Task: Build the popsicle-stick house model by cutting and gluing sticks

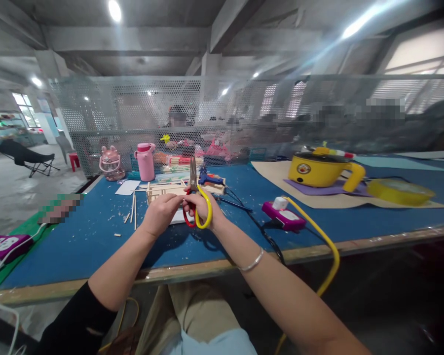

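My right hand (209, 207) grips a pair of scissors (193, 183) with one red and one yellow handle loop; the blades point up and away from me. Beside it, my left hand (161, 213) is closed, its thumb and fingertips pinched close to the right fingertips. Whatever lies in that pinch is too small to make out. Just beyond both hands is a structure of thin wooden sticks (154, 191), partly covered by them. Loose wooden sticks (135, 211) lie left of my left hand. A blue glue gun (211, 179) rests behind the scissors.
A pink thermos (145, 162) and a pink clear bottle (111, 165) stand at the back left. To the right are a purple power strip (284, 217) with a yellow cable (320, 231) and a yellow electric pot (311, 170). A perforated metal screen (133, 108) borders the blue table (96, 246).
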`<state>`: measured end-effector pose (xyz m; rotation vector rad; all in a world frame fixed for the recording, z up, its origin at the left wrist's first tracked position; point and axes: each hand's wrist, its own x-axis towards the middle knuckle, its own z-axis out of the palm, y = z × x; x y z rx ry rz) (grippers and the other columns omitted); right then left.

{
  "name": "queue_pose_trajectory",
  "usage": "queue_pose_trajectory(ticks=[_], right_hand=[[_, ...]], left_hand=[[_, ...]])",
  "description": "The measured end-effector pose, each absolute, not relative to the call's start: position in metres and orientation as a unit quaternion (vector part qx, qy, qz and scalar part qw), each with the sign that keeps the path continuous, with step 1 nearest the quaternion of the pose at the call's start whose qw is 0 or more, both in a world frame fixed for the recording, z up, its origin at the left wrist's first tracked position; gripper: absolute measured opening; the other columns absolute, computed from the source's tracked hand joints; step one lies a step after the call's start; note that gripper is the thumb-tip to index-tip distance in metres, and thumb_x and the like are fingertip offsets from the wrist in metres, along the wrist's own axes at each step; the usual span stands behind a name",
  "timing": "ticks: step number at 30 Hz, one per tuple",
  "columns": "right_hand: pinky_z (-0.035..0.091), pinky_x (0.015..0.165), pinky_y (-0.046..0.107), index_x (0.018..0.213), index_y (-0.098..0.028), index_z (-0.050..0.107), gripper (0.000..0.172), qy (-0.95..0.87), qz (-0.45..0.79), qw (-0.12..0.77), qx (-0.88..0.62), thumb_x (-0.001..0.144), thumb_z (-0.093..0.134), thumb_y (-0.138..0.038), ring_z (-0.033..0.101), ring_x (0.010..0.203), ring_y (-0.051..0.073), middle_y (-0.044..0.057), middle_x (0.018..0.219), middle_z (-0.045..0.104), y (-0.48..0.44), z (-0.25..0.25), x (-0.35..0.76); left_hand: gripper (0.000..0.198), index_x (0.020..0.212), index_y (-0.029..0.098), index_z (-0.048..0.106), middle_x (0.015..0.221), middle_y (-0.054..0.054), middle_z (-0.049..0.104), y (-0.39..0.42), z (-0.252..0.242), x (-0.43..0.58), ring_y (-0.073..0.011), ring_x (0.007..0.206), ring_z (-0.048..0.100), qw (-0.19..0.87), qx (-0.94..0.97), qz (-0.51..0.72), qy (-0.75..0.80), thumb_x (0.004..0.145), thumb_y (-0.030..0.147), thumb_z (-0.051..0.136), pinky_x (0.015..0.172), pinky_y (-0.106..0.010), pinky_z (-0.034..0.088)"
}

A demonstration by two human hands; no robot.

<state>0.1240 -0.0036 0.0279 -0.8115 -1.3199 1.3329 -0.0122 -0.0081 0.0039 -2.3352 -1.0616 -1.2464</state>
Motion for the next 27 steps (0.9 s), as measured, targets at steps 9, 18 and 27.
queue_pose_trajectory(ticks=[9, 18, 27], right_hand=[[0.03, 0.034, 0.017, 0.088, -0.02, 0.044, 0.028, -0.651, 0.495, 0.515, -0.258, 0.062, 0.053, -0.022, 0.04, 0.036, 0.006, -0.009, 0.051, 0.045, 0.004, 0.022, 0.139], [0.032, 0.039, 0.019, 0.092, -0.02, 0.044, 0.028, -0.687, 0.461, 0.516, -0.219, 0.066, 0.054, -0.023, 0.037, 0.04, 0.005, -0.008, 0.06, 0.043, 0.001, 0.013, 0.142], [0.038, 0.056, 0.021, 0.092, -0.017, 0.047, 0.028, -0.765, 0.352, 0.478, -0.25, 0.065, 0.052, -0.015, 0.046, 0.058, 0.007, -0.004, 0.066, 0.047, 0.001, 0.007, 0.148]], left_hand=[[0.041, 0.103, 0.015, 0.057, 0.083, -0.006, 0.064, 0.0, 0.002, -0.013, -0.0132, 0.073, 0.059, -0.341, -0.652, -0.558, -0.384, 0.068, 0.035, 0.062, 0.066, -0.026, 0.048], [0.039, 0.065, 0.01, 0.059, 0.059, -0.002, 0.06, -0.007, 0.009, -0.009, -0.0075, 0.051, 0.053, -0.579, -0.534, -0.488, -0.377, 0.053, 0.045, 0.072, 0.054, -0.022, 0.043], [0.038, 0.083, 0.012, 0.065, 0.061, -0.001, 0.059, -0.005, 0.003, -0.011, -0.006, 0.05, 0.048, -0.521, -0.648, -0.415, -0.369, 0.059, 0.041, 0.069, 0.051, -0.02, 0.039]])
